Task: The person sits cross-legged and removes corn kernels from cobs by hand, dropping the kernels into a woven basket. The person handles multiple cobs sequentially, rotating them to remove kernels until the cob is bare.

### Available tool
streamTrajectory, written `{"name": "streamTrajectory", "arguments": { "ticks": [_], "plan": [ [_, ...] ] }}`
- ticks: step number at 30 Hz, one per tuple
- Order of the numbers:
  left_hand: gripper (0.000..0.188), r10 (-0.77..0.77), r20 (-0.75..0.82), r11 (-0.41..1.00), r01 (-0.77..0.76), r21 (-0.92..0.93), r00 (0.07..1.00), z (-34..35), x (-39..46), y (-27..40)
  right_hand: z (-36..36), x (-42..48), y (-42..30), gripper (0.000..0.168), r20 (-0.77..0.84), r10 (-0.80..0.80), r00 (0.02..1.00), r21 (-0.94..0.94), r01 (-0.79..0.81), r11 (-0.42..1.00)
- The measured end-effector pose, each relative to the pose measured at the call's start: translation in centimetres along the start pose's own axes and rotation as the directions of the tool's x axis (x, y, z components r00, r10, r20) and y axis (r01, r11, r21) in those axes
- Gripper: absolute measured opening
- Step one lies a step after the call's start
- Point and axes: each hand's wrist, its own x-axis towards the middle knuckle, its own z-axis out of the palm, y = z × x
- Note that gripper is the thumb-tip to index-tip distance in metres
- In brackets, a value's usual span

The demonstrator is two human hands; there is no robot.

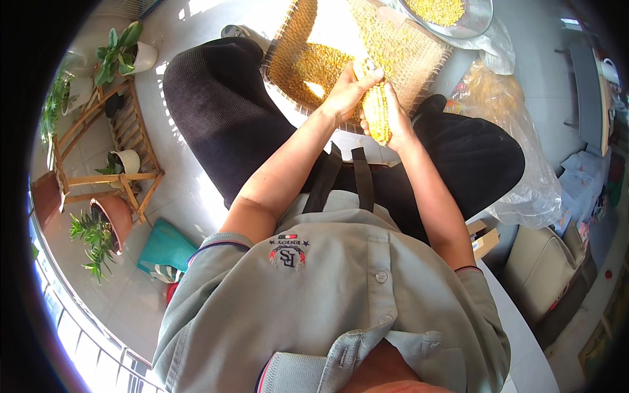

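An ear of yellow dried corn [377, 114] is held between my two hands above the near side of a woven basket. My left hand [346, 91] grips its upper part, the thumb lying across it near the far end. Around the lower right side of the ear curl the fingers of my right hand [399, 115]. Loose corn kernels [314, 69] lie heaped in the woven basket [417, 83], with more scattered over its sunlit right side. Where the ear's far end is, bright light and the fingers make the detail hard to read.
A metal bowl [484, 19] of kernels stands beyond the basket at the right. A clear plastic bag [521, 162] lies beside my right knee. Potted plants [118, 54], a wooden rack [137, 127] and a teal bag [164, 248] are at the left; a cardboard box [485, 241] is at the right.
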Motion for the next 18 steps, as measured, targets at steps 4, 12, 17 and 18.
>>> {"name": "streamTrajectory", "arguments": {
  "ticks": [4, 12, 17, 18],
  "plan": [
    [0.032, -0.126, 0.182, 0.911, 0.187, -0.368, 0.975, -0.4, -0.3, 2.1, -0.8, -0.2, -0.6, 0.058, 0.209, 0.065, 0.976, 0.149, -0.097, 0.984],
    [0.015, 0.035, 0.004, 0.990, -0.034, -0.139, 0.999, -0.9, 0.6, 1.1, 0.2, -0.9, -0.3, 0.055, 0.075, 0.060, 0.995, 0.055, -0.064, 0.996],
    [0.011, -0.007, -0.088, 0.991, -0.005, -0.137, 0.996, -0.7, 0.7, 0.6, 0.1, -0.9, 0.2, 0.054, 0.025, 0.056, 0.998, 0.000, -0.056, 0.998],
    [0.013, -0.029, -0.064, 0.986, 0.018, -0.167, 0.997, -0.8, 0.7, 0.7, 0.2, -0.8, 0.1, 0.054, 0.018, 0.063, 0.998, -0.011, -0.063, 0.998]
  ]
}}
